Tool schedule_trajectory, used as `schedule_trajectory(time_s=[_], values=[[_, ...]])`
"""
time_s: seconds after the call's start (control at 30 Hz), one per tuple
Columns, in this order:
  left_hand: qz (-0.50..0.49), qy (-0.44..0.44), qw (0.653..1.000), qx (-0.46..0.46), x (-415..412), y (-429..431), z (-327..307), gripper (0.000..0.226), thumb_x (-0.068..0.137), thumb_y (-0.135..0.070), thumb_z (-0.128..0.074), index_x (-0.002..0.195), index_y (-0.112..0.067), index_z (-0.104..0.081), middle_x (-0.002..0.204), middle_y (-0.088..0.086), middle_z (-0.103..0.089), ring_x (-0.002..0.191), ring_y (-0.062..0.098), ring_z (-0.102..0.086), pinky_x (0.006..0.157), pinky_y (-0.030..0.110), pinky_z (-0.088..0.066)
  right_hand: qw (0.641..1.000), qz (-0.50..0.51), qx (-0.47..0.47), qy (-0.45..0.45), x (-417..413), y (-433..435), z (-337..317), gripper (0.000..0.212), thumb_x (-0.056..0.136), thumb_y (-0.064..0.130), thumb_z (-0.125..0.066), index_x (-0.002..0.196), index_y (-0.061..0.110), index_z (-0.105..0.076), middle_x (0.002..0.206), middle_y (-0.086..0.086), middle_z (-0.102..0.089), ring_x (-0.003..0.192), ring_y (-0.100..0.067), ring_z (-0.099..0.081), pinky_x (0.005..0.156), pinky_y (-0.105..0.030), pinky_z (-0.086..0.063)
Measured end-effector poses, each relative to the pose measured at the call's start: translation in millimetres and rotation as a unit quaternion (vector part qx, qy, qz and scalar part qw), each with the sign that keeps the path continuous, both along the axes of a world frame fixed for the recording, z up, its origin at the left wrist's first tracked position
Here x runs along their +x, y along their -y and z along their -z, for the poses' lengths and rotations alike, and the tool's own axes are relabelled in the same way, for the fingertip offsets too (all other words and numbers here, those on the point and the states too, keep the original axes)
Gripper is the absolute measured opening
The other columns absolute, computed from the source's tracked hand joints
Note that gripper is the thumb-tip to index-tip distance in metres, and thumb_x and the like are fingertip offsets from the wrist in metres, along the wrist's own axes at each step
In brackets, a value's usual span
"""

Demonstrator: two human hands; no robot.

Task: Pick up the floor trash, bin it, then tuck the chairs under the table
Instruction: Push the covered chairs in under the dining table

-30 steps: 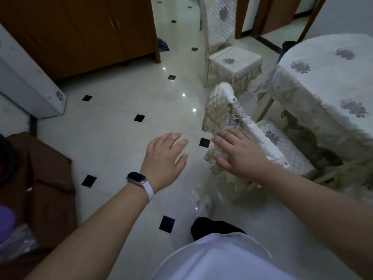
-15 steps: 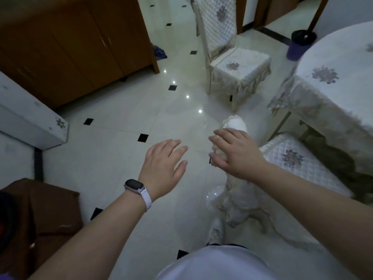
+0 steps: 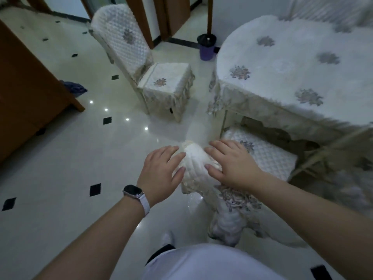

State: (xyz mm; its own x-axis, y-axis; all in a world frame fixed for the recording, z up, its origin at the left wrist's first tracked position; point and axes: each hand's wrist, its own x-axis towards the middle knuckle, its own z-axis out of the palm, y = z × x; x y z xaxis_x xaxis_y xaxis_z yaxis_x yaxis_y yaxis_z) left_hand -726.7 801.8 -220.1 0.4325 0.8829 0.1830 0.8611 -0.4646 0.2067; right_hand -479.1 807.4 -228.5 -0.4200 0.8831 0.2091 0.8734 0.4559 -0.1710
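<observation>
A chair in a quilted cream cover stands right in front of me, and its backrest top [image 3: 194,158] sits between my hands. My left hand [image 3: 160,172] lies against the left side of the backrest with straight fingers. My right hand [image 3: 232,162] rests on the right side, fingers spread. The chair's seat [image 3: 264,152] reaches partly under the round table [image 3: 302,63] with its floral cloth. A second covered chair [image 3: 149,67] stands out in the room, left of the table.
A purple bin [image 3: 206,48] with a dark liner stands by the far wall behind the table. A brown cabinet [image 3: 24,87] fills the left side, with a dark blue cloth [image 3: 74,87] on the floor beside it. The tiled floor lies open between cabinet and chairs.
My left hand moved right from mid-air onto the backrest's left side. The near chair now stands closer to the table with its seat further under, and the view swung toward the table.
</observation>
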Motion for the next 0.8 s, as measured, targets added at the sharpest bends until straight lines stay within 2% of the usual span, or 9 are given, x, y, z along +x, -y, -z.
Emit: schedule_trajectory(time_s=[0.17,0.33,0.47,0.57,0.8], values=[[0.114,0.027,0.993,-0.025,7.9,-40.8,11.0,0.043,0.092,-0.040,-0.047,0.123,-0.016,-0.066,0.130,0.008,-0.061,0.120,0.030,-0.055,0.100,0.044,-0.040,0.992,0.123,-0.015,0.008,3.9,21.6,-3.7,0.046,0.088,0.047,-0.056,0.120,0.016,-0.065,0.128,-0.006,-0.062,0.117,-0.029,-0.055,0.097,-0.041,-0.041],[0.212,0.058,0.975,-0.026,4.9,-73.9,18.7,0.041,0.092,-0.039,-0.048,0.122,-0.016,-0.065,0.127,0.007,-0.061,0.116,0.029,-0.055,0.096,0.043,-0.040,0.968,0.248,-0.002,0.018,-15.3,50.7,-9.8,0.045,0.087,0.046,-0.056,0.117,0.014,-0.067,0.125,-0.007,-0.063,0.115,-0.029,-0.058,0.093,-0.041,-0.044],[0.276,0.070,0.958,-0.039,6.2,-83.0,27.5,0.043,0.093,-0.040,-0.046,0.123,-0.015,-0.065,0.127,0.009,-0.061,0.116,0.031,-0.055,0.097,0.044,-0.040,0.940,0.341,0.000,0.007,-33.5,77.5,-5.4,0.041,0.085,0.040,-0.067,0.115,0.012,-0.068,0.121,-0.008,-0.065,0.111,-0.031,-0.060,0.089,-0.044,-0.048],[0.313,0.072,0.945,-0.059,13.2,-77.9,33.7,0.040,0.094,-0.038,-0.049,0.126,-0.018,-0.063,0.131,0.007,-0.060,0.119,0.028,-0.054,0.099,0.044,-0.039,0.921,0.388,-0.002,0.003,-41.9,101.5,1.9,0.039,0.084,0.036,-0.071,0.114,0.010,-0.068,0.120,-0.009,-0.065,0.110,-0.031,-0.060,0.089,-0.043,-0.047],[0.358,0.059,0.925,-0.112,45.4,-58.6,53.7,0.044,0.094,-0.046,-0.050,0.128,-0.021,-0.060,0.130,0.003,-0.060,0.120,0.026,-0.053,0.101,0.043,-0.039,0.886,0.459,-0.057,-0.008,-24.3,141.6,17.5,0.042,0.090,0.039,-0.063,0.121,0.011,-0.063,0.122,-0.008,-0.061,0.110,-0.030,-0.056,0.093,-0.043,-0.044]])
